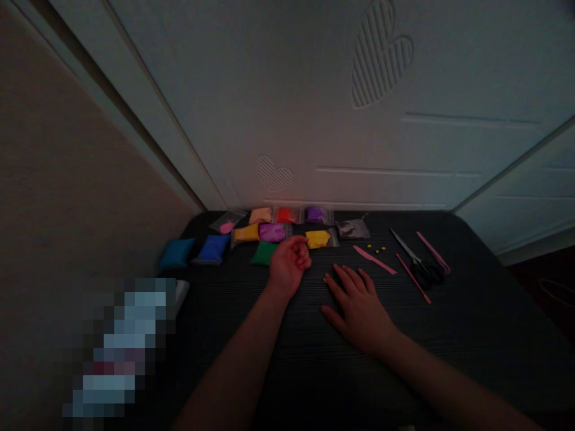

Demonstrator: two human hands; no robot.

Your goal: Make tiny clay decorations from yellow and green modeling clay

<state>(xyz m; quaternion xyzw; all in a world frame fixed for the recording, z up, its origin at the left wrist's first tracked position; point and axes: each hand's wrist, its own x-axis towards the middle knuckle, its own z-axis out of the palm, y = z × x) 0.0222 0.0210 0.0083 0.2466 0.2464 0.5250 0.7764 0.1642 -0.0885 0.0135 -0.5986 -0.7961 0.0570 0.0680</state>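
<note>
My left hand (pixel 290 266) rests on the dark table, turned partly palm up with its fingers curled in, and I make out nothing in it. It partly covers a green clay packet (pixel 264 254) and lies close to a yellow clay packet (pixel 318 239). My right hand (pixel 359 302) lies palm down with fingers stretched and apart. A tiny yellow piece (pixel 325 279) shows at its index fingertip. Several small yellow bits (pixel 376 248) sit beyond that hand, near a pink clay knife (pixel 375 260).
Black-handled scissors (pixel 417 260) lie at right between a thin pink tool (pixel 413 279) and pink tweezers (pixel 433 251). Purple (pixel 317 215), red (pixel 286 215) and blue (pixel 212 248) packets are among several along the back and left. A white panel (pixel 291 120) rises behind the table.
</note>
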